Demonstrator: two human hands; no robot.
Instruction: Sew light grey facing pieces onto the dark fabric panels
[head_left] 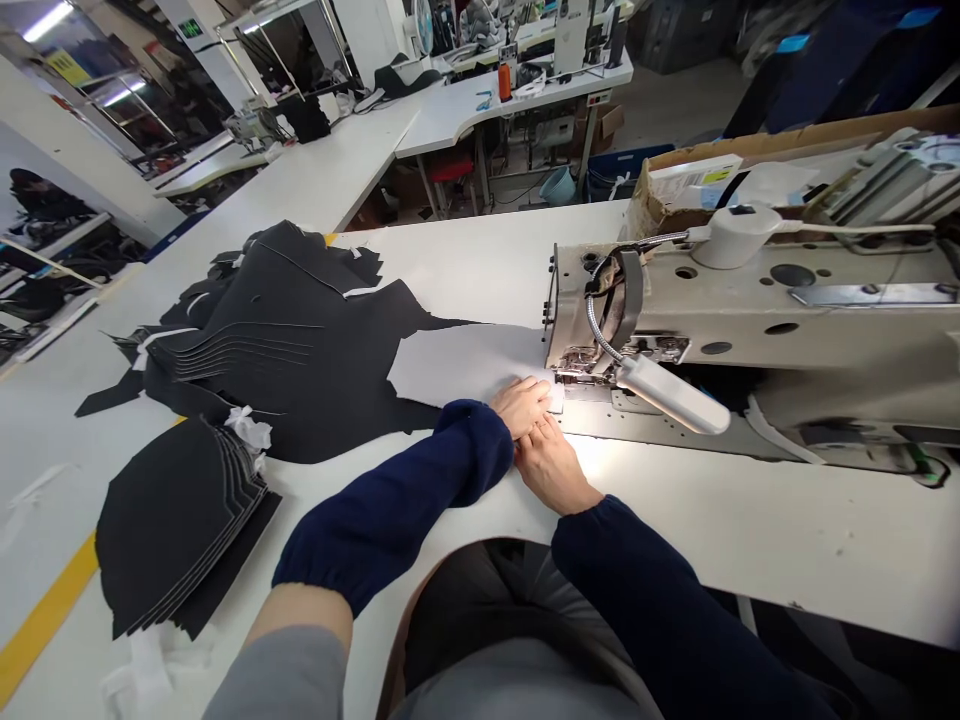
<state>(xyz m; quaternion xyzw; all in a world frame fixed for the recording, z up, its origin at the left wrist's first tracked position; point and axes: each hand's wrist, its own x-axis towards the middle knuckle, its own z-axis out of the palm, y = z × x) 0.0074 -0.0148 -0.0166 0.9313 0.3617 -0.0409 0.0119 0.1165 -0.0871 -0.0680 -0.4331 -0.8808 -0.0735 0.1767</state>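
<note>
A long white work table point(757, 530) is being lit by the shop lights, and a big cream-colored metal sewing machine point(757, 320) is being held up on it, to the right of the hands. A brown cardboard box point(750, 170) is being kept behind the machine. On the left of the table, a wide heap of black cut cloth point(277, 375) is being left lying, and a smaller stack of black cloth pieces with curved edges point(176, 525) is being left nearer the person. Bits of white tie point(249, 430) are being shown between the heap and the stack.

A flat, pale gray sheet of cloth point(465, 365) is being laid between the black heap and the machine, and its right end is being brought up to the machine's needle area. A bendy lamp with a long white head point(671, 393) is being aimed down beside it.

The sheet is being pressed by the left hand point(521, 405), which is being held palm down and open, with nothing pinched. The right hand point(551, 465) is being held open too, just below the left hand. Whether its fingertips are on the cloth cannot be told.
</note>
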